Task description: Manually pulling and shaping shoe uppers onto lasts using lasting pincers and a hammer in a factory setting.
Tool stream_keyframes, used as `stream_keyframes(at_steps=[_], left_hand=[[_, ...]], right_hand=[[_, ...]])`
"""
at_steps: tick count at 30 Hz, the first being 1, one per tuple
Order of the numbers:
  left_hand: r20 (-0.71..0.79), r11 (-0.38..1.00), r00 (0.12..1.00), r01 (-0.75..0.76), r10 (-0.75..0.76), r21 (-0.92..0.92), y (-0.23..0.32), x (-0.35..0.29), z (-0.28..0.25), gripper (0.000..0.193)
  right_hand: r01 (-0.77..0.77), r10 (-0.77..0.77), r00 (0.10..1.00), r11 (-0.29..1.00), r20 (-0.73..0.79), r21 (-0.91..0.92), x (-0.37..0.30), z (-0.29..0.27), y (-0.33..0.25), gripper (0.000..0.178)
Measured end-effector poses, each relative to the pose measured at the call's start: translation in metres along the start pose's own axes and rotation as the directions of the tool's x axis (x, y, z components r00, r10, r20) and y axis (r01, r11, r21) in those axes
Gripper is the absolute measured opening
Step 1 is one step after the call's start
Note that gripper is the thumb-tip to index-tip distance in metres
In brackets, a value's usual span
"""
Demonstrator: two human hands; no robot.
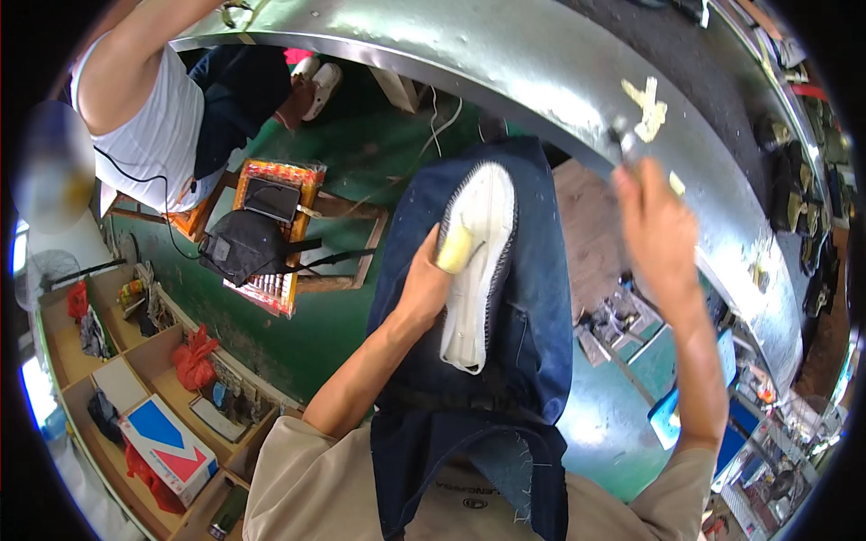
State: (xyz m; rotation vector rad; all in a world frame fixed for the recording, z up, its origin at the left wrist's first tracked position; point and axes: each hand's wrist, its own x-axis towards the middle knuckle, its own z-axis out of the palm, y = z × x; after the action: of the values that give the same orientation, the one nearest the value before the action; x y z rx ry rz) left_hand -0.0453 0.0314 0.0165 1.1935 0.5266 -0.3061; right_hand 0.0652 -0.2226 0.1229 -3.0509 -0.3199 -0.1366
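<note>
A shoe (482,270) lies sole up across my lap, its off-white underside ringed by dark stitches. My left hand (427,281) grips its left edge, the thumb side over the sole. A yellow band or wrap (454,248) sits at the thumb, and a thin dark piece sticks out beside it on the sole. Apart from the shoe, my right hand (660,221) is raised near the metal bench edge, its fingers curled. Something small and greyish shows at its fingertips, too smeared by motion to name.
A curved metal bench (550,77) spans the front and right, with pale tape (646,108) on it. At left, a black backpack (242,245) lies on a stool beside a seated person in white (149,135). A partitioned wooden tray (162,361) holds red bags and a box.
</note>
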Motion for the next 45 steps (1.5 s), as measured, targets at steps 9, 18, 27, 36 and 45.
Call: stream_keyframes(at_steps=[9,18,27,36,45], left_hand=[[-0.036,0.993,0.999,-0.003,0.007,0.119,-0.029,0.014,-0.03,0.054],[0.166,0.816,0.963,0.27,-0.214,-0.511,-0.004,0.016,-0.042,0.078],[0.282,0.985,0.944,0.168,-0.172,0.04,0.001,0.018,-0.022,0.063],[0.476,0.979,0.879,0.129,-0.039,-0.158,0.001,-0.016,-0.001,0.068],[0.3,0.981,0.954,-0.07,0.013,0.181,0.018,-0.05,0.031,0.08]], right_hand=[[0.336,-0.268,0.917,0.917,-0.295,0.213,0.002,0.026,0.009,0.031],[0.313,-0.3,0.949,0.873,-0.094,0.375,-0.082,0.083,-0.06,0.036],[-0.067,-0.122,0.981,0.526,0.153,0.848,-0.055,0.084,-0.06,0.057],[-0.007,-0.083,0.996,0.222,0.026,0.975,-0.027,0.046,-0.063,0.072],[-0.374,-0.552,0.774,-0.004,0.31,0.927,-0.013,0.022,-0.067,0.019]])
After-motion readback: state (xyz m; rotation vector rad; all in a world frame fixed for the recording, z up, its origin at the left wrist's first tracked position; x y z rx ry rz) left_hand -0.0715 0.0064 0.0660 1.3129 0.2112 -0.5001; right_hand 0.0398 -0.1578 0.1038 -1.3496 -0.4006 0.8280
